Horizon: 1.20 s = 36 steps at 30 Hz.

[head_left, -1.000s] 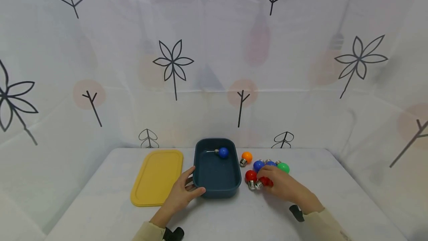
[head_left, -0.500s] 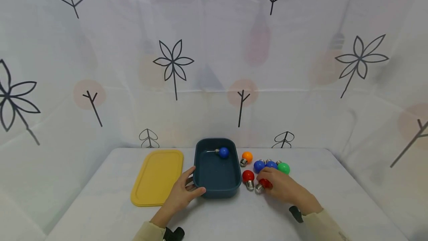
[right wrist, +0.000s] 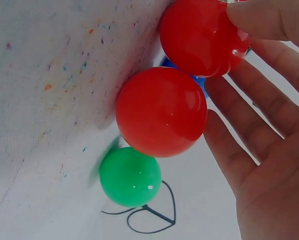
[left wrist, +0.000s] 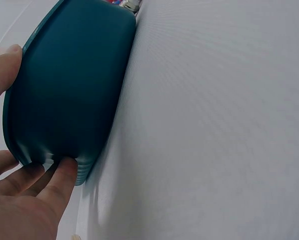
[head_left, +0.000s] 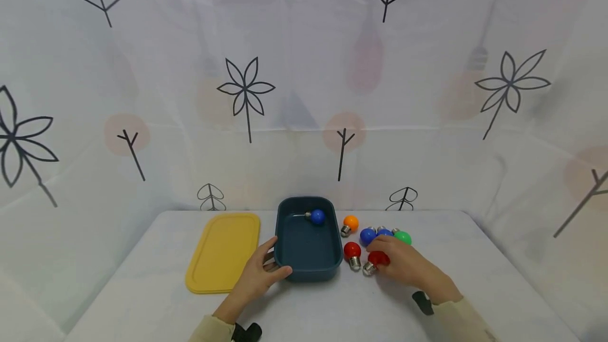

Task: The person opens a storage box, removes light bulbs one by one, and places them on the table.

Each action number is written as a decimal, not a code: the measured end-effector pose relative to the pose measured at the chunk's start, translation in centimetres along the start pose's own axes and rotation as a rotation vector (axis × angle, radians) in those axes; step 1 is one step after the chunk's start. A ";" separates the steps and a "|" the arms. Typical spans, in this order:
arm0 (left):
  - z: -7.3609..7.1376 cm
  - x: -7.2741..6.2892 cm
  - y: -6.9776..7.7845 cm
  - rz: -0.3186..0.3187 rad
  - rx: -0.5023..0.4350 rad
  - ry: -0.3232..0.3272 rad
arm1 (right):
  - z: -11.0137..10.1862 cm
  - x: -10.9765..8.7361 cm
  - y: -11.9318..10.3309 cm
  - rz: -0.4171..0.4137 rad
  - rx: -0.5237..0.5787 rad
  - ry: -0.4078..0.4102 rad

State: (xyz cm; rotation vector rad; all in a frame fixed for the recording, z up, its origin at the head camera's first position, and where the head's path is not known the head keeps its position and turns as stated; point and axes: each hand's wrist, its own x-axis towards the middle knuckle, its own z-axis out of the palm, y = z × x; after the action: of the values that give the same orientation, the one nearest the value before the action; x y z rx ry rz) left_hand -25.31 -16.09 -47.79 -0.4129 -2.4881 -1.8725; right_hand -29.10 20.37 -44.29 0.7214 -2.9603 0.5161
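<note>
My left hand point(head_left: 260, 273) holds the dark teal container point(head_left: 309, 276) at its front left corner, thumb on the front rim, fingers against the left wall. In the left wrist view the fingertips press the container's outside point(left wrist: 69, 90). Inside it lies one blue light bulb point(head_left: 317, 217). Right of the container, my right hand point(head_left: 399, 260) grips a red light bulb point(head_left: 378, 258), its metal base pointing down-left. Seen from the right wrist, the thumb presses an upper red bulb point(right wrist: 204, 37), with fingers behind it. A second red bulb point(right wrist: 162, 112) sits by the little finger, near a green bulb point(right wrist: 130, 176).
Another red bulb point(head_left: 352, 250) lies between the container and my right hand. Behind stand an orange bulb point(head_left: 351, 222), blue bulbs point(head_left: 368, 236) and the green one. A yellow lid point(head_left: 223, 252) lies left of the container on the white-covered table point(head_left: 323, 310). Patterned cloth hangs behind.
The leftmost red bulb has shifted slightly left, apart from the red bulb at my right hand, whose base has swung toward me. My left hand and the container have stayed put.
</note>
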 end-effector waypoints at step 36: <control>0.0 -0.2 0.5 -0.015 0.014 0.002 | -0.9 -0.2 -1.8 -0.025 -0.014 0.065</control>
State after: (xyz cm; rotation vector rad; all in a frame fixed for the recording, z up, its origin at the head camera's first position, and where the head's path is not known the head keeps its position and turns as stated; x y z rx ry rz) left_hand -25.01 -15.98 -47.30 -0.3930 -2.5082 -1.8584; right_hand -28.17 19.26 -42.88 0.7247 -2.8884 0.5072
